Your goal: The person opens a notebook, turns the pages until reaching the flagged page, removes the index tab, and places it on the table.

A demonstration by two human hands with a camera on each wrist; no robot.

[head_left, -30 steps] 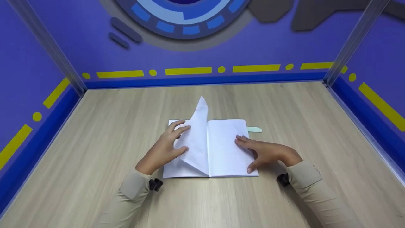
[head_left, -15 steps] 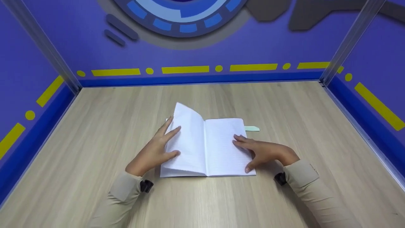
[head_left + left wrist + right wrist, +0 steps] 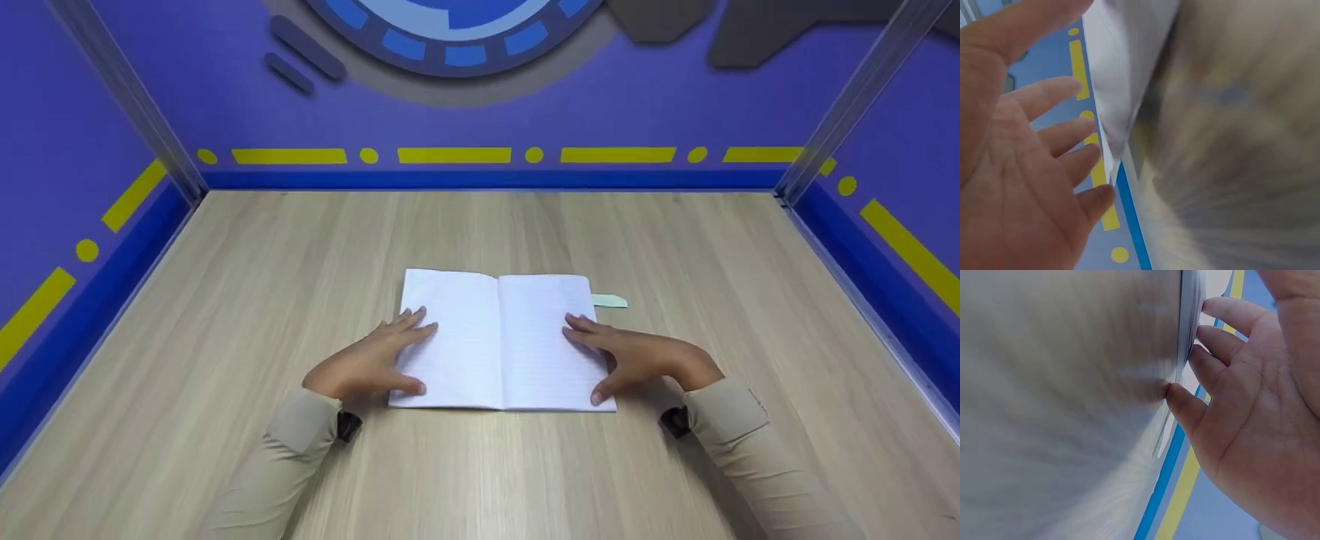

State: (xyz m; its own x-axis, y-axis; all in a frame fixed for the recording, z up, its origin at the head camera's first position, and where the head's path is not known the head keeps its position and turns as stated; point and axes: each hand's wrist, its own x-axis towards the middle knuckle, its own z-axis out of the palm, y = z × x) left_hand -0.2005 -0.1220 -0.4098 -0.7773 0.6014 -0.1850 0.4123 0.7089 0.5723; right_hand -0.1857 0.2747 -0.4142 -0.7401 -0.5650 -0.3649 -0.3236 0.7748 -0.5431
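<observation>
An open white lined notebook (image 3: 501,341) lies flat on the wooden table (image 3: 480,465). My left hand (image 3: 371,361) rests with straight fingers on the left page's outer edge. My right hand (image 3: 634,356) lies flat on the right page, fingers spread, thumb near the lower corner. In the left wrist view the left hand (image 3: 1027,163) has its fingers spread beside the notebook's pages (image 3: 1123,73). In the right wrist view the right hand (image 3: 1252,410) has its fingertips touching the notebook's edge (image 3: 1188,320).
A pale green slip (image 3: 611,301) sticks out from under the notebook's right side. Purple walls with yellow dashes (image 3: 454,155) close the table at the back and both sides. Beige sleeves cover both forearms.
The page that stood lifted under my left hand has come down onto the left side. The notebook now lies flat. My right hand has stayed on the right page.
</observation>
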